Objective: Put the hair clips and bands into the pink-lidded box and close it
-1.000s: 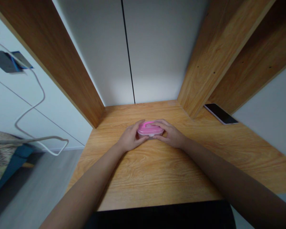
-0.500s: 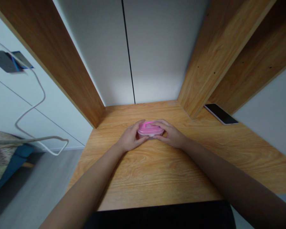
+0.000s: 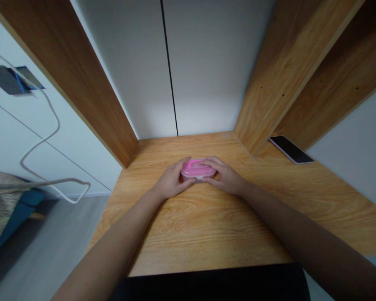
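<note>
A small oval plastic box [image 3: 198, 169] with a pink lid and a bright pink handle stands upright on the wooden desk [image 3: 200, 234]. Its lower part looks clear, with a pale clasp at the front. Around its left end curls my left hand [image 3: 172, 179], thumb along the front and fingers at the back. My right hand [image 3: 224, 177] grips the right end, its thumb near the clasp and its fingers over the lid's edge. What the box contains cannot be made out.
A phone [image 3: 290, 149] with a dark screen lies at the right by the wall. Wooden uprights [image 3: 266, 83] flank the desk's back. On the left, a white cable [image 3: 59, 125] hangs from a wall socket [image 3: 15, 80].
</note>
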Demonstrator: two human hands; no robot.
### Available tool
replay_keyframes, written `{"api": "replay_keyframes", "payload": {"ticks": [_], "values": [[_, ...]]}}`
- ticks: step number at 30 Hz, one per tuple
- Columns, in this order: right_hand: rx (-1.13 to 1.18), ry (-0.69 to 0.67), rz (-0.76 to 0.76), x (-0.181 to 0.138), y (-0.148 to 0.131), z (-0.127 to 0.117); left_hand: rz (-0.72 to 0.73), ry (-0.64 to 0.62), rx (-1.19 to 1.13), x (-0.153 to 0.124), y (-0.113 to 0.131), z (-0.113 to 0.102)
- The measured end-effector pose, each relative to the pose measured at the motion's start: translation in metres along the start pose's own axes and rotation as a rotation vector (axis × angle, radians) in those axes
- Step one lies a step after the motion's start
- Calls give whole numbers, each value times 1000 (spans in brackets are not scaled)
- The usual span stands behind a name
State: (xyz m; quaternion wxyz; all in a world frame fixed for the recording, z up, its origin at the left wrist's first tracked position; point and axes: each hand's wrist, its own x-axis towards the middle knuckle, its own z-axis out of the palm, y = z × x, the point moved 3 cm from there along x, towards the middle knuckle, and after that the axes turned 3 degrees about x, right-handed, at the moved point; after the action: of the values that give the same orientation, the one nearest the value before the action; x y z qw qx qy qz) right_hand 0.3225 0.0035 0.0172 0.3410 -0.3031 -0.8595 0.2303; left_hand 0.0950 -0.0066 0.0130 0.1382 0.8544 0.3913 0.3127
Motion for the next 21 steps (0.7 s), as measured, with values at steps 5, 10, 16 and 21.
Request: {"api": "replay_keyframes", "payload": {"ticks": [5,10,16,21], "values": [[2,-6,4,1,-1,0,3,8,-6,-1,-1,0],[0,3,7,0,-2,0,10,1,4,-1,-1,0],[5,2,3,0,-3,0,8,8,2,-1,-1,1],[-2,5,1,0,-2,-1,1,9,-2,-1,-1,1]]}}
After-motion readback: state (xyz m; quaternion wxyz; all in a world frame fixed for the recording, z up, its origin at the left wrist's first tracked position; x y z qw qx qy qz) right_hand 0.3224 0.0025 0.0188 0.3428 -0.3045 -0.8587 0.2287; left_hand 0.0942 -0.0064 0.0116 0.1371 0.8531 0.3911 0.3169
